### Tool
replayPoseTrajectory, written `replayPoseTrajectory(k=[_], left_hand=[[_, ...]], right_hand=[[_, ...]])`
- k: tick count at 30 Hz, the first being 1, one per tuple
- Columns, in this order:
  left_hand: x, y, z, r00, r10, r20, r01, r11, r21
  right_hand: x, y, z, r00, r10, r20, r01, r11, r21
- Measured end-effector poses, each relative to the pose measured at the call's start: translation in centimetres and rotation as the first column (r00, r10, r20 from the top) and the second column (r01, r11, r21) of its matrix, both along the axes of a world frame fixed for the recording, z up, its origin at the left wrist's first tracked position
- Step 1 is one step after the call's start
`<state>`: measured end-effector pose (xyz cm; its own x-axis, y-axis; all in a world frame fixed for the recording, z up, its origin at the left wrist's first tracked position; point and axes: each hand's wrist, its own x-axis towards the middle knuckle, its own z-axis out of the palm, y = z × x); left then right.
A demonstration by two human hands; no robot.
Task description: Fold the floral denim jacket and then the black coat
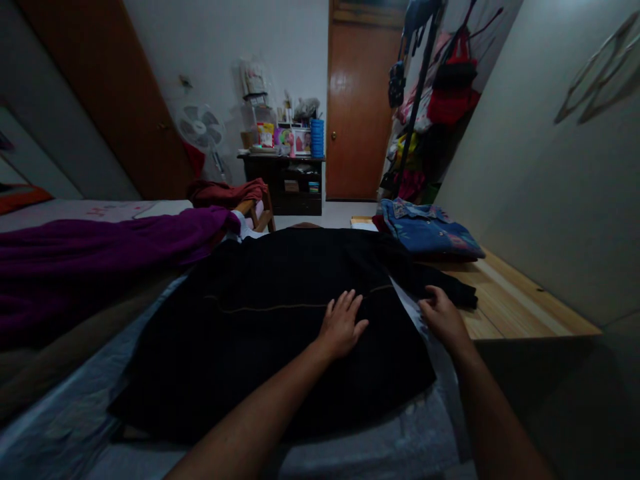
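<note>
A black long-sleeved garment (pixel 280 360) with a thin tan seam line across it lies spread out on a pale blue, sheet-covered surface (pixel 370 453). My left hand (pixel 343 323) rests flat on it, right of the middle, fingers stretched out over the seam. Off the garment's right edge is my right hand (pixel 445 321), its fingers curled in close to the thumb. It is at the near side of the black sleeve (pixel 457 288), which reaches out to the right. Whether anything is between those fingers is hidden.
A folded blue denim garment (pixel 433 230) lies on the wooden board (pixel 530 300) at right, beside the wall. Purple cloth (pixel 100 257) is heaped at left. Beyond are a fan (pixel 201 127), a dark cabinet (pixel 285 197), a wooden door (pixel 363 110) and hanging bags (pixel 453 87).
</note>
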<state>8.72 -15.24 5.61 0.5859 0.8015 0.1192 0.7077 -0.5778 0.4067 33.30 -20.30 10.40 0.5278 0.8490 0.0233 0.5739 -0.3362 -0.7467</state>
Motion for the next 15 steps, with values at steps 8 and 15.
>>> replayPoseTrajectory(k=[8, 15], left_hand=[[4.9, -0.8, -0.2, 0.979, -0.154, 0.136, 0.162, 0.985, -0.053], [4.5, 0.1, 0.0, 0.954, -0.180, 0.240, 0.224, 0.960, -0.168]], right_hand=[[-1.3, 1.8, 0.0, 0.612, -0.102, -0.784, 0.242, 0.968, 0.063], [-1.1, 3.2, -1.0, 0.959, -0.154, -0.237, 0.197, 0.966, 0.170]])
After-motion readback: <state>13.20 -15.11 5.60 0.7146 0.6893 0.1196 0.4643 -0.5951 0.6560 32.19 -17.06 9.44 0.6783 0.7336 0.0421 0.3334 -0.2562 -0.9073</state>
